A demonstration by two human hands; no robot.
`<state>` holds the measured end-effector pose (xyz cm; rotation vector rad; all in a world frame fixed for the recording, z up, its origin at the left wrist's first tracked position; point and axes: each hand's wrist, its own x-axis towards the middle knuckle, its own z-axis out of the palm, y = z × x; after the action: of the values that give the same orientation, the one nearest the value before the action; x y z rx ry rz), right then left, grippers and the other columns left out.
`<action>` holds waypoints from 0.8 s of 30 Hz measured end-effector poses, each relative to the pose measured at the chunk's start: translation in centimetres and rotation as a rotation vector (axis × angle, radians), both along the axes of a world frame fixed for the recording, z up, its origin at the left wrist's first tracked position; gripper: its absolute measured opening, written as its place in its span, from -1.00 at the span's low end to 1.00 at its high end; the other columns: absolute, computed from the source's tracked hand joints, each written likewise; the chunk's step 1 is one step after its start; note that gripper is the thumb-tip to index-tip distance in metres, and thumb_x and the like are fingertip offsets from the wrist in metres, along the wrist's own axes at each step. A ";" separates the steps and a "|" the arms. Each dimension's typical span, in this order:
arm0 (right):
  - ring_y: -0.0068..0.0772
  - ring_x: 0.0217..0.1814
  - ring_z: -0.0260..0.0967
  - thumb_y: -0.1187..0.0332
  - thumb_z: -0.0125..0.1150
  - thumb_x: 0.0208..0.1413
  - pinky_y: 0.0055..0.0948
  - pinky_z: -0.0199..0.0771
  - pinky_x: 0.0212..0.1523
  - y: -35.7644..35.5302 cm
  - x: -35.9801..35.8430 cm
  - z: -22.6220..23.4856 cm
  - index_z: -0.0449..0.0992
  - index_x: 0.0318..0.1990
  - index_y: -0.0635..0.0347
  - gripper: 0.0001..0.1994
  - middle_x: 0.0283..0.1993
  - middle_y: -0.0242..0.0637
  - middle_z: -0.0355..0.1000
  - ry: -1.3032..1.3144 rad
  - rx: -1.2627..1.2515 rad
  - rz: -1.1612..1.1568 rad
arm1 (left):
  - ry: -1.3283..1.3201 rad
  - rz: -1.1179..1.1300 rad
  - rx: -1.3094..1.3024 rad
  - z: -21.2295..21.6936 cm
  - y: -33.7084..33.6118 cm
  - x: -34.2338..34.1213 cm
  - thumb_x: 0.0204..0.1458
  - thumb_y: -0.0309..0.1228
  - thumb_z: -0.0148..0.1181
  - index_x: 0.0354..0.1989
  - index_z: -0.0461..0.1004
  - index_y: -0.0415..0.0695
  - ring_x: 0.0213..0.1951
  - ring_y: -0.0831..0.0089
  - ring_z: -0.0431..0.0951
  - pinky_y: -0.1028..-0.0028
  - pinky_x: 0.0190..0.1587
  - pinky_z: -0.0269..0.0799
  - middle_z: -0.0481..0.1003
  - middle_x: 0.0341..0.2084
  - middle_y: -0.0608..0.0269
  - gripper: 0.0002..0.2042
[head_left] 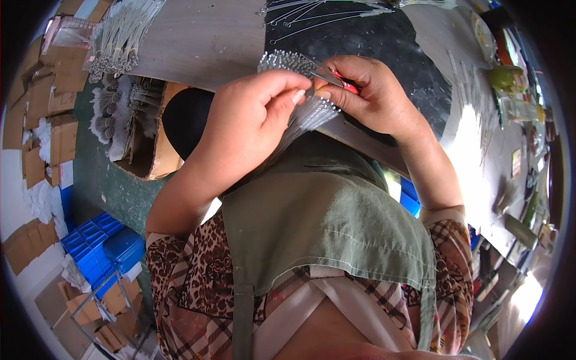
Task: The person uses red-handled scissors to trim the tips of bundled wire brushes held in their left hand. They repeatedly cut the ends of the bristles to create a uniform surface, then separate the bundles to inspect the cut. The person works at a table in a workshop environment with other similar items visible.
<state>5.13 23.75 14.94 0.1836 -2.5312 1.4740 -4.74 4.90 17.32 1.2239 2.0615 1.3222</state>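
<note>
Right hand point(381, 96) grips red-handled scissors point(327, 75); left hand point(243, 123) has thumb and forefinger pinched close, but can't tell what's between them (too small, partly hidden). Wire bundle point(315, 114) sits just below the fingertips, at the table's near edge; a second wire cluster point(285, 62) shows just beyond. Risks: blades could nick the left fingertips, being so near; wires could fan out if loosely held. No readable brands, labels or writing.
</note>
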 end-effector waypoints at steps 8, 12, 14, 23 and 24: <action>-0.43 -0.38 0.38 0.39 0.26 0.01 -0.53 0.35 -0.34 0.0 0.2 -0.6 0.47 -0.28 0.27 -0.83 -0.39 -0.27 0.42 0.061 0.010 -0.011 | -0.121 -0.107 -0.125 0.4 0.6 -1.5 0.08 -0.45 0.12 -0.25 0.52 -0.28 -0.61 0.72 0.37 0.69 -0.55 0.30 0.54 -0.49 0.32 -0.84; -0.44 -0.38 0.37 0.41 0.27 0.00 -0.53 0.35 -0.34 -0.1 0.3 -0.9 0.47 -0.30 0.27 -0.84 -0.39 -0.28 0.42 0.089 0.001 -0.013 | -0.054 -0.156 -0.152 0.7 0.8 -1.7 0.04 -0.47 0.17 -0.32 0.54 -0.29 -0.57 0.72 0.38 0.68 -0.51 0.29 0.53 -0.52 0.34 -0.87; -0.44 -0.38 0.36 0.42 0.26 0.00 -0.53 0.35 -0.33 -0.1 0.4 -0.9 0.46 -0.30 0.27 -0.85 -0.39 -0.29 0.42 0.090 0.012 -0.022 | -0.056 -0.147 -0.137 0.7 0.9 -1.7 -0.01 -0.46 0.19 -0.34 0.55 -0.24 -0.53 0.52 0.48 0.56 -0.45 0.36 0.53 -0.52 0.18 -0.88; -0.43 -0.38 0.36 0.41 0.26 0.00 -0.52 0.34 -0.32 -0.2 0.2 -0.7 0.46 -0.29 0.27 -0.83 -0.40 -0.28 0.41 0.048 0.009 -0.017 | 0.147 -0.125 -0.061 1.1 0.9 -1.1 -0.08 -0.51 0.20 -0.40 0.54 -0.21 -0.52 0.23 0.53 0.43 -0.44 0.40 0.51 -0.55 0.06 -0.92; -0.42 -0.38 0.36 0.40 0.26 0.00 -0.52 0.34 -0.32 -0.1 0.2 -0.7 0.47 -0.28 0.27 -0.83 -0.40 -0.28 0.41 0.044 0.006 -0.017 | 0.167 -0.124 -0.043 1.0 0.9 -1.1 -0.09 -0.51 0.20 -0.40 0.54 -0.21 -0.52 0.22 0.53 0.42 -0.44 0.40 0.51 -0.56 0.06 -0.92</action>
<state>5.36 23.61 14.20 0.1931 -2.4971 1.4401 -5.83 5.81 18.30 1.4614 2.0754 1.1482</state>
